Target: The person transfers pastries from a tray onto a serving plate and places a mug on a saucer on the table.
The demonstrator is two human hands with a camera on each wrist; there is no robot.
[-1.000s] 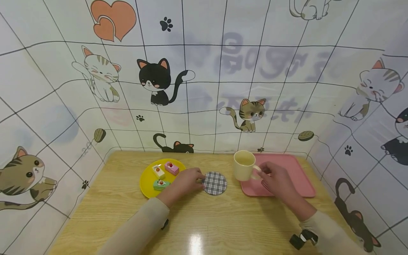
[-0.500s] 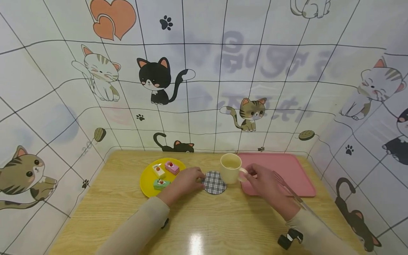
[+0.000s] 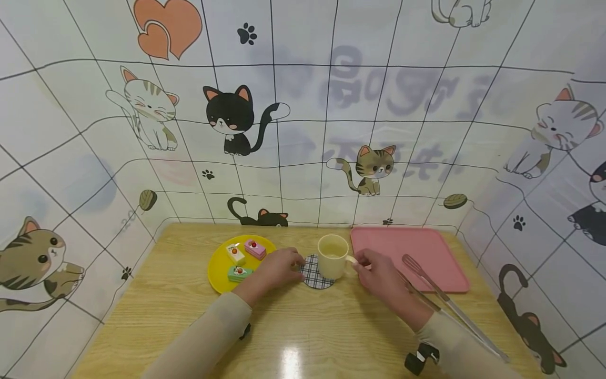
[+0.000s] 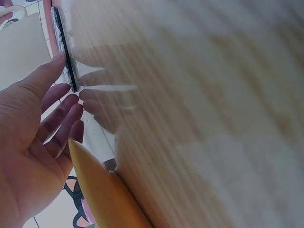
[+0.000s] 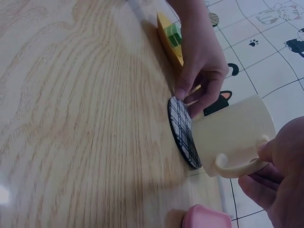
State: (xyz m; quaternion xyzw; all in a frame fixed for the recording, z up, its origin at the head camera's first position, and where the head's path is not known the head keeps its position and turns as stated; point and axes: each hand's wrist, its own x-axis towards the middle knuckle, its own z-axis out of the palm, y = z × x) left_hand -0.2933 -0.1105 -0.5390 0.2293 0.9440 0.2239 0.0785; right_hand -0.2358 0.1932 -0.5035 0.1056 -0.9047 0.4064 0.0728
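Note:
My left hand (image 3: 279,267) is at the left edge of a round plaid coaster (image 3: 311,280), thumb and index finger holding its rim. In the left wrist view the other fingers of the left hand (image 4: 35,128) curve loosely beside a yellow plate (image 4: 102,190). A cream mug (image 3: 333,258) is upright over the coaster's right part. By its handle (image 5: 237,168), my right hand (image 3: 379,276) pinches the mug between thumb and fingers. Whether the mug's base rests on the coaster or hovers just above it, I cannot tell.
The yellow plate (image 3: 219,271) at left carries toy cake slices (image 3: 240,274). On the right lies a pink tray (image 3: 402,239). A whisk (image 3: 426,276) and another long utensil (image 3: 421,297) cross its front edge, partly behind my right forearm. A cat-print wall covering (image 3: 303,173) encloses the table.
My right hand has carried the mug left and down, from the tray's edge to the coaster. The utensils on the tray have come into sight. My left hand stays at the coaster.

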